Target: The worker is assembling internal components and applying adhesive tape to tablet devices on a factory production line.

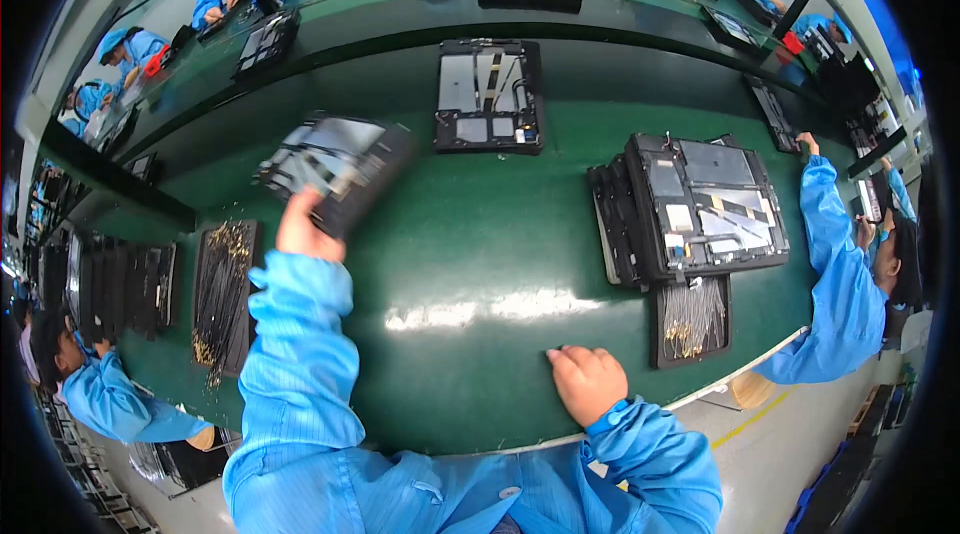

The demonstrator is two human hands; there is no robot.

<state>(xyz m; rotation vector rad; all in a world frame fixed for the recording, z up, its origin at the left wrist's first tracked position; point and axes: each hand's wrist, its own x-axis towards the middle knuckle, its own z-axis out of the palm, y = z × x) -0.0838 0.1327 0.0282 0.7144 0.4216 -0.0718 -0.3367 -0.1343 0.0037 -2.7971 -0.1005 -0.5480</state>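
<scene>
My left hand is raised over the left part of the green bench, closed on the near edge of an opened tablet in a black frame. That tablet is tilted and smeared by motion; its grey inner panels face up. Loosely curled, my right hand rests near the bench's front edge, and nothing shows in its fingers. Straight ahead lies another opened tablet in a black frame. To the right, a stack of similar tablets stands partly over a tray of thin silver cables.
On the left, a black tray holds thin dark cables with gold ends, some hanging over its rim. Several black frames stand beyond it. A raised shelf crosses the back. Co-workers in blue sit on both sides; one hand reaches in from the right.
</scene>
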